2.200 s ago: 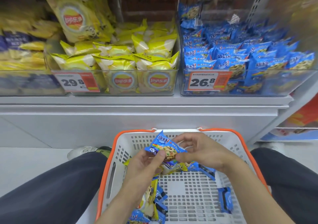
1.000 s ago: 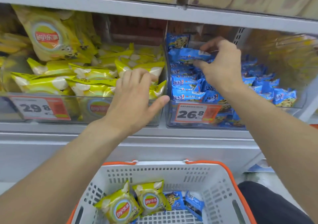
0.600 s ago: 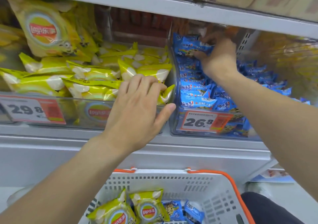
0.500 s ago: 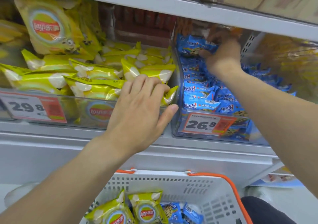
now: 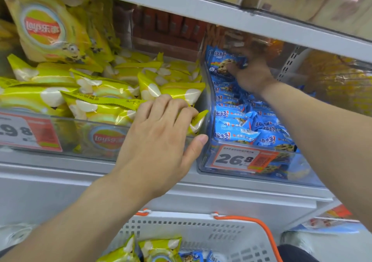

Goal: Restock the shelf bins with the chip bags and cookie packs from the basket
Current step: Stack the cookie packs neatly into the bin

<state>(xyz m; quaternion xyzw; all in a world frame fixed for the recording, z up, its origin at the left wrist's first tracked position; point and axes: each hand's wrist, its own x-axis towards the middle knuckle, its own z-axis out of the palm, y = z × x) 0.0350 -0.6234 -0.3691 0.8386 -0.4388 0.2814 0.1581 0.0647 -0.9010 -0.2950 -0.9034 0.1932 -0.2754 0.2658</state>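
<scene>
Deeper into the cookie bin [image 5: 205,108], right hand [image 5: 251,70] pinches a cookie pack [image 5: 223,63]; left hand [image 5: 161,133] grips the chip bin [image 5: 66,133] rim.

Grey shelf [image 5: 231,193] bearing two bins [image 5: 203,108]

Glossy yellow foil chip bags [image 5: 104,108] fill a clear, smooth plastic bin [image 5: 84,141] at nine o'clock; shiny blue film cookie packs [image 5: 241,124] at three; matt grey metal shelf [image 5: 181,189]; perforated white plastic basket [image 5: 201,233] at six
</scene>
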